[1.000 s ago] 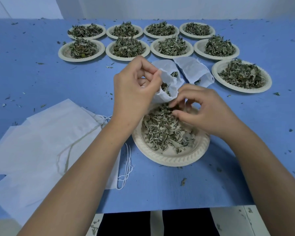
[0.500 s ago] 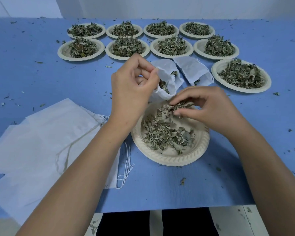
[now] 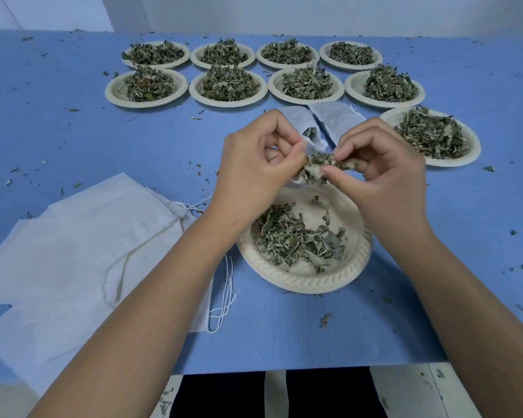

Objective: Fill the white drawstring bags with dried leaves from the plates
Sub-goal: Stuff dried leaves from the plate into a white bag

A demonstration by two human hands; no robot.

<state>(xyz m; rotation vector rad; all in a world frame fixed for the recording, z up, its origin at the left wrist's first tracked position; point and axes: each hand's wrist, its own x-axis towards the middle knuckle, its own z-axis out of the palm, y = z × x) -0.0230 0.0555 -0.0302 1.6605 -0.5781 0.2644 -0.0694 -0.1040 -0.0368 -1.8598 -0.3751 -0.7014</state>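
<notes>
Head view: left hand (image 3: 254,167) pinched bag (image 3: 298,122), mouth seemingly open; right hand (image 3: 384,179) gripped leaves (image 3: 316,167); best fed over plate (image 3: 308,282).

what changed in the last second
The right hand rose from the near plate, carrying a pinch of dried leaves up to the white bag. The left hand still holds that bag open; the other plates and spare bags stayed put.

table (image 3: 58,122): matt blue cloth | plates (image 3: 302,277): matt embossed paper | bags (image 3: 73,251): thin white fabric
</notes>
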